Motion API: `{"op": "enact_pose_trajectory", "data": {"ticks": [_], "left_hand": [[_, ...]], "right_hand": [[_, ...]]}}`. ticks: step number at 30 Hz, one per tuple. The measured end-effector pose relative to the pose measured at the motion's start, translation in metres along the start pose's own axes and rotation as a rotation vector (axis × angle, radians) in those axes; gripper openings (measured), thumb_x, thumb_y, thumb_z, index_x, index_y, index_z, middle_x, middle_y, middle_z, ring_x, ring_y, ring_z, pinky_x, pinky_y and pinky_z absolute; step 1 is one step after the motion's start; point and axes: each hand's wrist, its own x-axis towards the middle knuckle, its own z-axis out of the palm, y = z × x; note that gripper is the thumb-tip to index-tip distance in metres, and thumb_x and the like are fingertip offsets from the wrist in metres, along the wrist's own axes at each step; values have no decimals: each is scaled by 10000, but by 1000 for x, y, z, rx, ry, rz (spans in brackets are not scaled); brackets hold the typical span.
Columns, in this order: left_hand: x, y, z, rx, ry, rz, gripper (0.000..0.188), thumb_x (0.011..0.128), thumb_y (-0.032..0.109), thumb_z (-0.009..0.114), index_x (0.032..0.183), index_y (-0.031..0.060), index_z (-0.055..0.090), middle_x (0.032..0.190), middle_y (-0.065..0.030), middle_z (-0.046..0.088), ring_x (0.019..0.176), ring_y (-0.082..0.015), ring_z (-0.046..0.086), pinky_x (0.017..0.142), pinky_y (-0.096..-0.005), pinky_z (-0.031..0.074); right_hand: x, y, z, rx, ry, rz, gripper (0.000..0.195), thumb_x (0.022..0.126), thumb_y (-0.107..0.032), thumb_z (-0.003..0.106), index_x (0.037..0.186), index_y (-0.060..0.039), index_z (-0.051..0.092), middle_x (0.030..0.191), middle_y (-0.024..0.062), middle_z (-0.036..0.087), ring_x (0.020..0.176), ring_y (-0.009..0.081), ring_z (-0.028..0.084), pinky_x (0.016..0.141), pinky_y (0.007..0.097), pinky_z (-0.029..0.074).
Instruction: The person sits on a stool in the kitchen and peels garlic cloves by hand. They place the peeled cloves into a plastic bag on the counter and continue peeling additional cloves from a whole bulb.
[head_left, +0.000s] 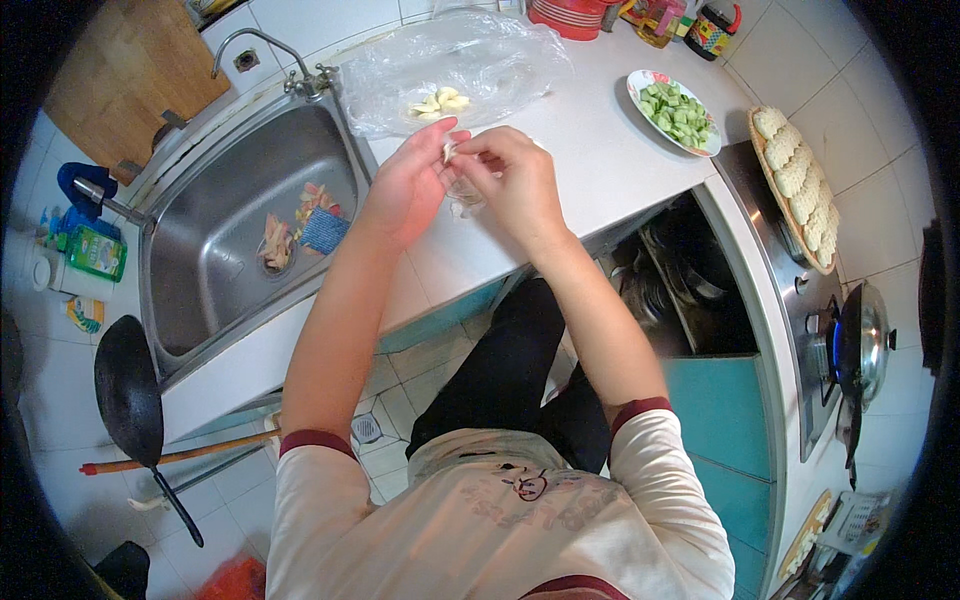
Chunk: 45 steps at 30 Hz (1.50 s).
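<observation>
Above the counter, my left hand (409, 184) is turned palm up, and a small whitish piece, seemingly a garlic clove with skin (450, 152), is held between its fingers and those of my right hand (517, 180). The fingertips of both hands meet around it. Just beyond them, several peeled garlic cloves (442, 101) lie on a clear plastic bag (510, 56) spread on the counter. Thin papery skins (466, 196) lie below my fingers, partly hidden by my right hand.
To the left is a steel sink (232, 157) with food scraps and a blue scouring cloth (324, 229). At the right stand a plate of chopped green vegetable (675, 112), a basket of patterned dough pieces (799, 187) and a lidded pan (866, 345) over a lit burner.
</observation>
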Motion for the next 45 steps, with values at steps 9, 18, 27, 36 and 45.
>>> {"op": "enact_pose_trajectory", "data": {"ticks": [9,18,27,36,45], "left_hand": [[1,-9,-6,156,147,-67,283,930,142,627,1138,-48,613,1033,-102,661,942,-164,626,870,-295,510],[-2,-4,-3,322,17,-102,274,938,142,615,1143,-38,637,1015,-78,679,876,-126,629,818,-268,518],[-3,-20,-2,672,110,88,194,884,75,670,1043,-35,691,861,-61,703,706,-89,620,671,-220,515],[0,-14,4,513,107,185,191,873,38,674,1046,-42,672,906,-95,696,767,-99,635,711,-224,528],[4,-17,-5,528,82,139,160,858,4,682,1009,-27,642,910,-86,690,793,-101,641,737,-224,529]], "right_hand": [[-19,2,8,209,197,78,120,823,-28,710,934,12,690,880,109,631,749,166,633,683,283,527],[-9,3,-10,64,111,156,101,814,-58,718,857,16,666,789,127,658,695,185,634,640,293,506],[-10,4,-12,-146,73,97,118,884,-100,669,888,17,683,751,100,652,652,123,594,605,266,487],[-17,24,-22,-31,47,203,176,829,-97,685,979,-7,699,772,108,671,675,152,618,647,282,510],[-14,9,-23,39,51,189,157,803,-103,717,917,5,722,801,140,690,695,172,650,659,281,521]]}}
